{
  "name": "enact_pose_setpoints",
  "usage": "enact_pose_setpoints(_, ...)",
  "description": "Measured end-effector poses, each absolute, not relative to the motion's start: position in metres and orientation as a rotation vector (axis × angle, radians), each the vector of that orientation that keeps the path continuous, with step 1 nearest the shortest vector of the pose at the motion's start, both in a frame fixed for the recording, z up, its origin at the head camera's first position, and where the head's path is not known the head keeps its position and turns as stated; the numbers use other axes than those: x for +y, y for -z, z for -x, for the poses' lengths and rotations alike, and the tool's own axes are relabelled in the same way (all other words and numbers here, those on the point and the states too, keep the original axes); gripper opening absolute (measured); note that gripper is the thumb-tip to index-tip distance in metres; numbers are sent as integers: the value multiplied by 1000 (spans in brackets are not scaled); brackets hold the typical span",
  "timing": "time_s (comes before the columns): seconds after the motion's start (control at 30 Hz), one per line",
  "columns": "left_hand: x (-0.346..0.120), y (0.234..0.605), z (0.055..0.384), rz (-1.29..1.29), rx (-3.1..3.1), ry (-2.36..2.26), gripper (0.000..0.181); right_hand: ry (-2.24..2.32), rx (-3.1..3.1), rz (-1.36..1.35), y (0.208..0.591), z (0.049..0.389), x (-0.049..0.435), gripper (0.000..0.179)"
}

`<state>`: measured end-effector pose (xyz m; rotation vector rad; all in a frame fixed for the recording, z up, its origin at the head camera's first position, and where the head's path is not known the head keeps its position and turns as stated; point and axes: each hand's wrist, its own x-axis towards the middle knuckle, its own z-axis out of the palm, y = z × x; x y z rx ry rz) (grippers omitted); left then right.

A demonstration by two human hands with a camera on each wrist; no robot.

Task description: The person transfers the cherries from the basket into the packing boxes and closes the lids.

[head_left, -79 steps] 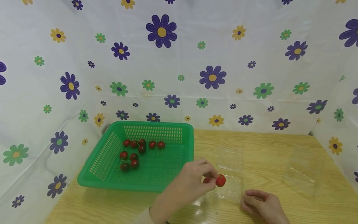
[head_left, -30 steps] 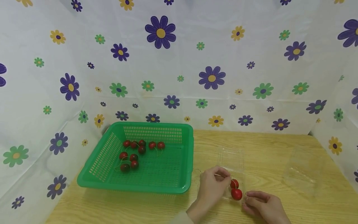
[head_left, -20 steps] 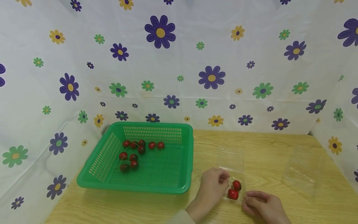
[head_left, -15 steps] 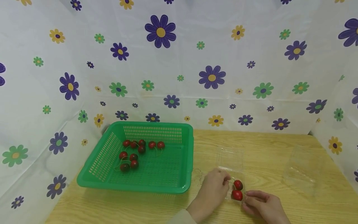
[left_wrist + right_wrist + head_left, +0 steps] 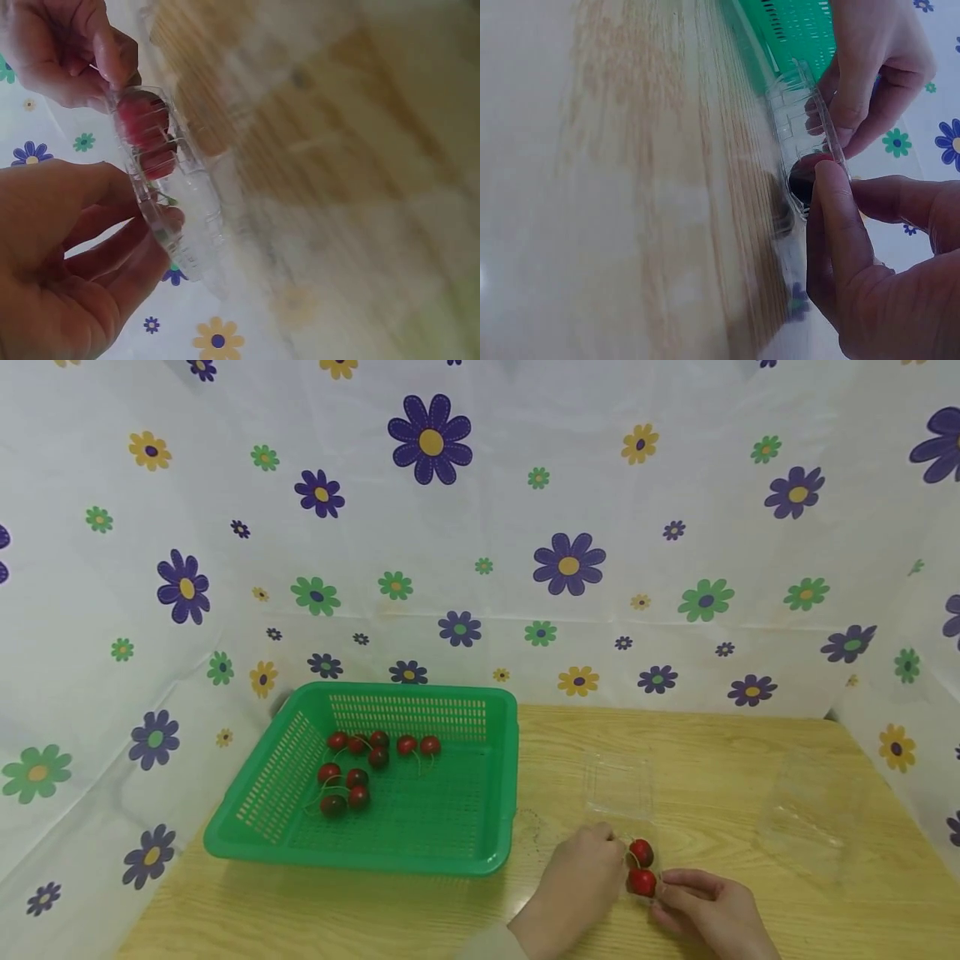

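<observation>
A clear plastic clamshell box [image 5: 618, 787] lies on the table, its lid folded back away from me. Two red cherries [image 5: 642, 882] joined by green stems sit in its near half, against the right side. My left hand [image 5: 576, 881] reaches over the box's left side, fingers curled and fingertips inside at the stem; in the left wrist view the stem [image 5: 166, 198] runs to those fingertips. The box's near right corner is pinched between thumb and fingers of my right hand [image 5: 712, 906]. In the right wrist view that thumb overlaps a dark red cherry [image 5: 802, 181].
A green plastic basket [image 5: 352, 862] stands on the left with several cherries [image 5: 358, 797] inside. Another clear plastic container [image 5: 810, 818] stands at the right. Flower-patterned sheeting [image 5: 480, 510] walls off the back and sides of the wooden table [image 5: 720, 760].
My left hand has carried the cherry pair from beside the basket rightward into the box, then shifted slightly further right, bringing the cherries against the right side. My right hand has kept its corner grip.
</observation>
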<state>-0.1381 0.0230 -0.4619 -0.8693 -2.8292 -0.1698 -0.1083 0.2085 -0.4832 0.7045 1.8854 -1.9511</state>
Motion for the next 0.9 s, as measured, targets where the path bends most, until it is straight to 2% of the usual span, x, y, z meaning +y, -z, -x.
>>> enact_pose_setpoints(0.4, 33, 453, 130, 829, -2950, -96, 8, 1923, 1925, -737, 483, 108, 208, 44)
enact_pose_setpoints(0.63, 21, 445, 124, 1045, -2879, 24, 11, 1872, 1917, -762, 486, 109, 214, 52)
enact_pose_setpoints(0.9, 0, 428, 115, 1361, -2863, 284, 11, 1897, 1900, -769, 487, 108, 216, 54)
